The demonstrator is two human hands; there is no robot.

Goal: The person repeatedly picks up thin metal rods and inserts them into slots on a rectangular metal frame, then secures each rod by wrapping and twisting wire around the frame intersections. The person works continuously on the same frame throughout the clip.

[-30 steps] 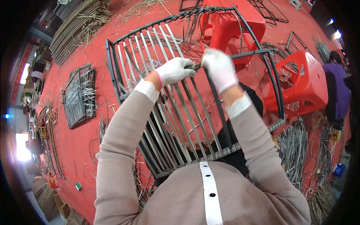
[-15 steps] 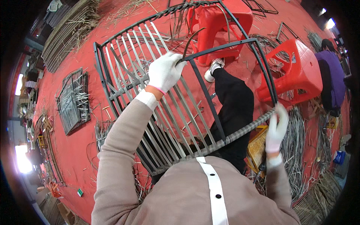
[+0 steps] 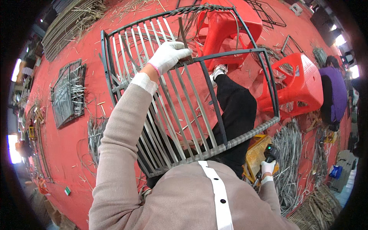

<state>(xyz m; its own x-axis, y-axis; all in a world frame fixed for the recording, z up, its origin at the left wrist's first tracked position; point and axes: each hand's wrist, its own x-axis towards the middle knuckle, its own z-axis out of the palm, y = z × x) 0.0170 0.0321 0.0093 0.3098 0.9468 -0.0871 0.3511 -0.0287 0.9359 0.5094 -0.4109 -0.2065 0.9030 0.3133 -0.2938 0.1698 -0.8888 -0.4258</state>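
Note:
A dark metal frame (image 3: pixel 212 99) with long grey woven strips (image 3: pixel 177 111) across its left part leans over my lap. My left hand (image 3: pixel 168 56), in a white glove, is closed at the frame's middle bar, pinching a brownish flat strip (image 3: pixel 181 32) whose free end sticks up. Grey strip is wound round the near edge (image 3: pixel 251 135) of the frame. Low on the right, my gloved right hand (image 3: pixel 268 167) is closed round a black hand-held power tool (image 3: pixel 271 152) with a small green light. That tool is beside a yellow, worn box-like stand (image 3: pixel 256 153); its working end is unclear.
Red plastic stools (image 3: pixel 230 32) stand beyond the frame and to its right (image 3: pixel 303 82). Loose grey strips (image 3: pixel 287 165) pile up beside my right arm. Another strip-covered frame (image 3: pixel 69 94) lies on the red floor at left. A person in purple (image 3: pixel 332 94) is at far right.
My right hand has left the frame's right corner, moved down and taken hold of the black power tool. The left hand stays at the middle bar; the strip's free end now stands straighter.

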